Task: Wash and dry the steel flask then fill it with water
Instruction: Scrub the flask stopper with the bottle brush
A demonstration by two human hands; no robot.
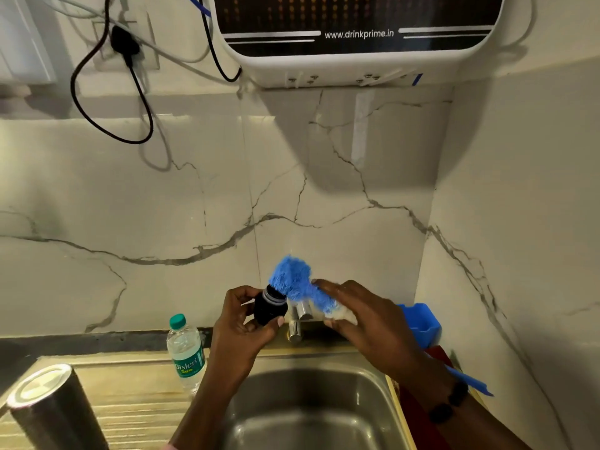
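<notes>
Closest to the lens, bottom left, is the steel flask (48,414) itself, standing on the ribbed drainboard of the sink (311,414), well apart from both hands and not being touched right now. What's actually being worked on is its black lid (269,308): the left hand (246,323) has its fingers curled round it, threaded end pointing up and to the right. That's the bit that matters, because the blue bottle brush (297,284) comes in from the right side, bristles touching the lid's open end. The right hand (360,315) looks like it's holding the brush stem, but the fingers lie fairly flat and it's blurry, so I can't tell for sure. Both hover above the basin, just in front of the tap (297,323). A Bisleri bottle (186,352) stands on the bench edge left of them.
</notes>
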